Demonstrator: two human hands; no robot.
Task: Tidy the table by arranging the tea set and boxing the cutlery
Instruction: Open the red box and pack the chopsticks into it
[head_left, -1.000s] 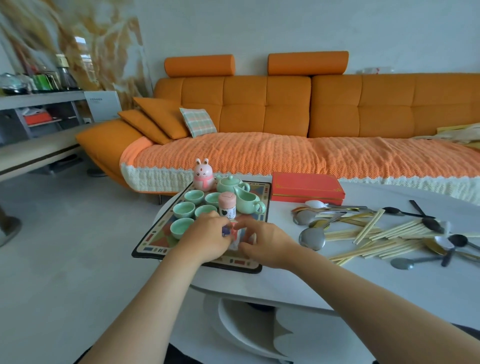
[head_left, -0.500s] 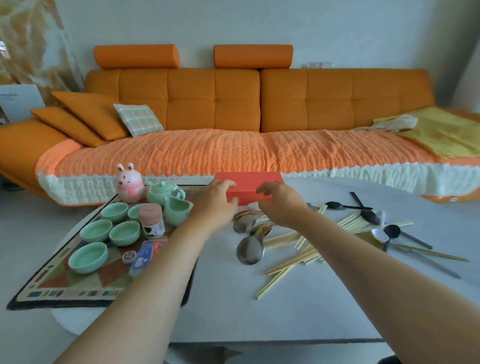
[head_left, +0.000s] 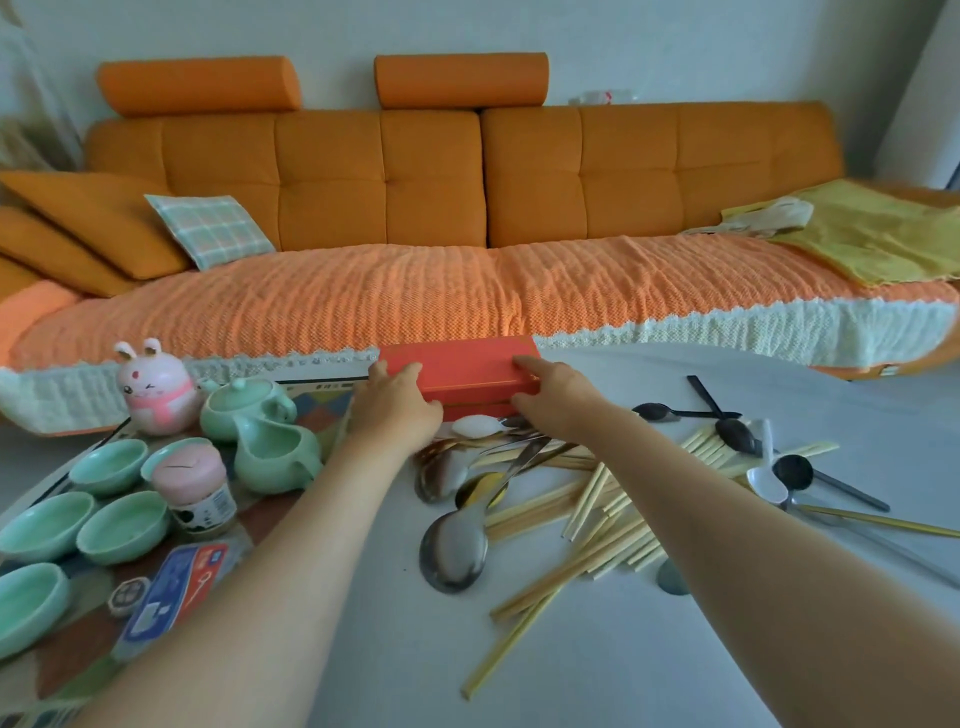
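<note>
Both left hand (head_left: 399, 404) and right hand (head_left: 555, 391) grip the red box (head_left: 462, 370), lying lengthwise left-to-right.

Left grip (head_left: 397, 410) and right grip (head_left: 553, 397) cover both ends of the red box (head_left: 470, 371). Nearest green cup (head_left: 26, 605) is cut off by the left edge. I cannot read the jar label (head_left: 202, 512): blurred. One spoon bowl (head_left: 670, 578) is mostly hidden under the right forearm.

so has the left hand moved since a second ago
Yes. The left hand went from in front of the jar, away and rightward past it, and now holds the left end of the box.
</note>
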